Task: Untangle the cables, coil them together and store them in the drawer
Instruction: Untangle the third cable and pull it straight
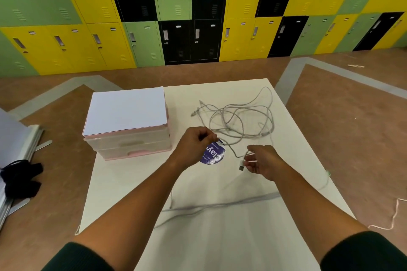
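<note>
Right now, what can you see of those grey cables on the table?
The cables are thin, pale grey and rubbery-looking, lying in a loose tangle of crossing loops on the white table, right of the drawer box. Small end plugs show at the far left. The left hand pinches one strand at the tangle's near edge; the right hand holds another, its plug dangling just beyond the grip.

Even indoor light, soft shadows, edges bowed by wide-angle, slight blur.
</note>
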